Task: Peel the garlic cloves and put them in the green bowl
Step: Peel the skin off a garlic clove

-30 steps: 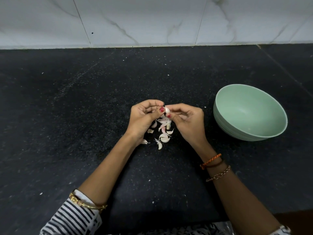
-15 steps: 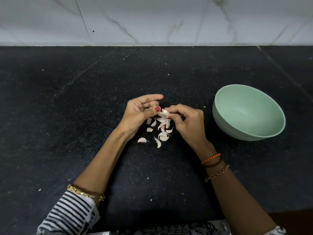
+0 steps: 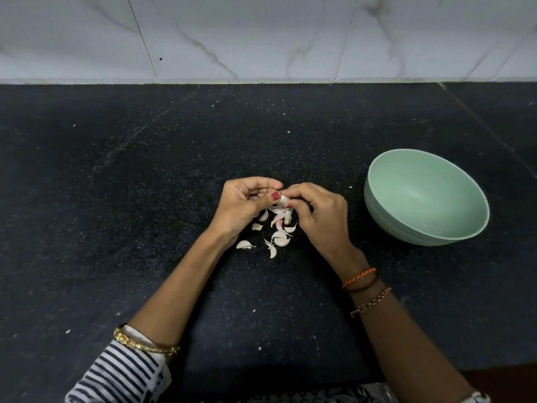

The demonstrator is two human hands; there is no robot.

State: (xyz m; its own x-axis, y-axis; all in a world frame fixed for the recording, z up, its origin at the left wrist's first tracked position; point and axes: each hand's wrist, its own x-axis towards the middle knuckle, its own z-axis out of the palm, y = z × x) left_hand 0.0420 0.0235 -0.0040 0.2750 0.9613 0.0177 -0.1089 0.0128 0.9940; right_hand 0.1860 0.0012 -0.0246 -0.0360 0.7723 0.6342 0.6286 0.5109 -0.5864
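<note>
My black speckled counter (image 3: pixel 122 199) runs back to a white marble-veined tile wall (image 3: pixel 261 36). Pale crumbs (image 3: pixel 259 348) dot the stone.

The light is dim and even, seemingly from above. The pale tiled wall (image 3: pixel 261 36) at the top of the frame is the brightest part; the black counter (image 3: pixel 116 199) swallows light and looks grainy. A soft sheen sits inside the bowl (image 3: pixel 418 196). Shadows are faint. The wide lens bends the wall's edge, and the corners look soft.
</note>
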